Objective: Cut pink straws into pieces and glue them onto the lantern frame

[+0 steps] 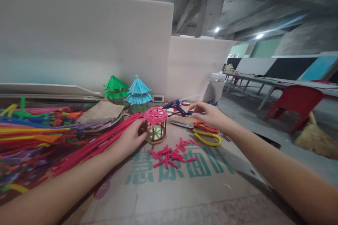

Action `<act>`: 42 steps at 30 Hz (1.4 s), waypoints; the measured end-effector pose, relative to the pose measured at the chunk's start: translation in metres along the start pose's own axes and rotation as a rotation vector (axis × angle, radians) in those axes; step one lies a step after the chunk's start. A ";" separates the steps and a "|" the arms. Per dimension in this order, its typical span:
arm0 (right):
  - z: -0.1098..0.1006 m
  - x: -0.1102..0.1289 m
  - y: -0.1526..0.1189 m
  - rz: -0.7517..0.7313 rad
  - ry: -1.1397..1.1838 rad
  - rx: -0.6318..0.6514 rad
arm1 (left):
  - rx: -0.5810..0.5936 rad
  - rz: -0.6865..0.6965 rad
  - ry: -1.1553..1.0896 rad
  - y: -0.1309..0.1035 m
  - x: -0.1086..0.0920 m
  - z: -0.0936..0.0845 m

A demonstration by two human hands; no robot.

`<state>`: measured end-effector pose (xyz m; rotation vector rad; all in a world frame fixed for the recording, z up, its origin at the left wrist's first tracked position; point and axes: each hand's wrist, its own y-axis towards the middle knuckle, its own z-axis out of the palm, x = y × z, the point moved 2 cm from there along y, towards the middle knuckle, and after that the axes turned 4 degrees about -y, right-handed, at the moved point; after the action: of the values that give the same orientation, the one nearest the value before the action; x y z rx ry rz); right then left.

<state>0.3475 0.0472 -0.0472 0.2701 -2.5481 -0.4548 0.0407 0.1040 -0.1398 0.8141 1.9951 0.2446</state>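
Left hand is holding the pink-topped miniature pavilion frame just to its right, possibly warping it if squeezing too hard, while the right hand, its grip unclear, is hovering beside the glue gun, risking burns if that is heating.

1. A green model with a pointed roof stood beside a blue tiered model, both before a white partition.
2. A small white device with a dark display sat just right of the blue one.
3. A translucent container with a white lid stood farther right.
4. A red chair stood near a long table, a straw broom just beside it.
5. Lights shone below concrete beams.
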 end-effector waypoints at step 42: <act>0.029 -0.047 0.012 0.100 -0.170 0.043 | -0.262 -0.443 -0.522 0.006 0.025 -0.014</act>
<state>0.3702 0.0786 -0.0876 0.1229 -2.7244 -0.4007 0.0234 0.1266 -0.1467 0.2202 1.5526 0.0252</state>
